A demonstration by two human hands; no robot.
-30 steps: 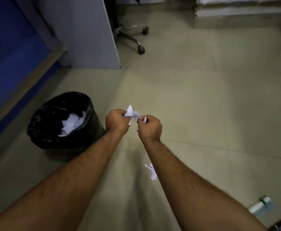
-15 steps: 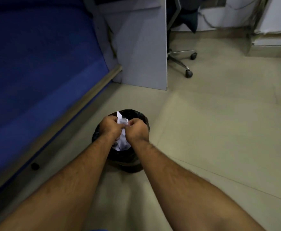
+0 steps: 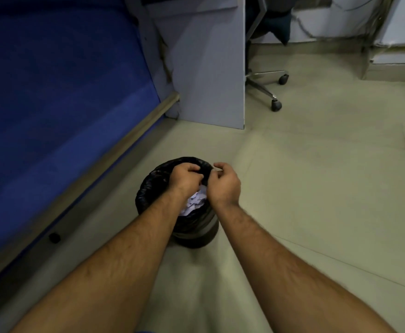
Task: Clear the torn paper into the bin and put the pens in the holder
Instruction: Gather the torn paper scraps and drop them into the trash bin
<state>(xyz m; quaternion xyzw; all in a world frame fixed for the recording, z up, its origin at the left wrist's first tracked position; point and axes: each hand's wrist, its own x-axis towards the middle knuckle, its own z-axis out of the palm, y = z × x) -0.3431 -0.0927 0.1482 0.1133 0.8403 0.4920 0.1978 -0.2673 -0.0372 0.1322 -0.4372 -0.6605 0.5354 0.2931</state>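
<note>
A black-lined bin (image 3: 148, 188) stands on the floor just in front of me, with a heap of torn white paper (image 3: 196, 203) inside it. Both my hands hover over its mouth, close together. My left hand (image 3: 184, 177) hangs above the bin's middle with its fingers loosely curled downward. My right hand (image 3: 224, 186) is over the right rim, thumb and forefinger slightly apart. No paper shows in either hand. No pens or holder are in view.
A blue padded surface with a wooden edge (image 3: 52, 104) runs along the left. A grey desk panel (image 3: 208, 80) stands behind the bin, with an office chair's wheeled base (image 3: 268, 92) to its right. Beige floor tiles spread out to the right.
I carried the paper scraps from the open floor to above the bin. The scrap held between my fingers half a second ago is gone from my hands, which have parted slightly.
</note>
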